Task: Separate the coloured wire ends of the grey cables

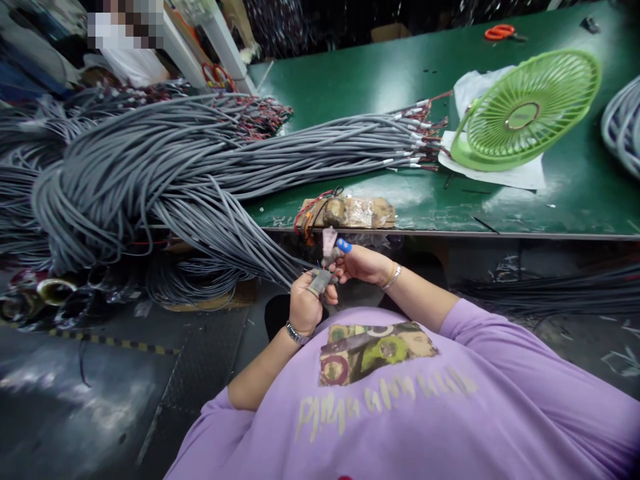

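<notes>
My left hand [304,306], with a watch on its wrist, is closed around the ends of several grey cables [257,243] that hang over the table's front edge. A grey wrapping [321,283] covers part of its fingers. Close against it, my right hand [366,266] has its fingers pinched together at the cable ends. A blue finger cover [344,245] is on one of its fingers. Whatever lies between the right fingertips is too small to make out. Just beyond the hands, a wooden block [370,212] with red and black wires sits at the table edge.
A large pile of grey cables [115,160] spreads across the green table [425,200]. To the right stand a green fan [525,117], orange-handled scissors [500,32] and a coiled cable bundle [625,127]. Another person [127,53] is at the upper left.
</notes>
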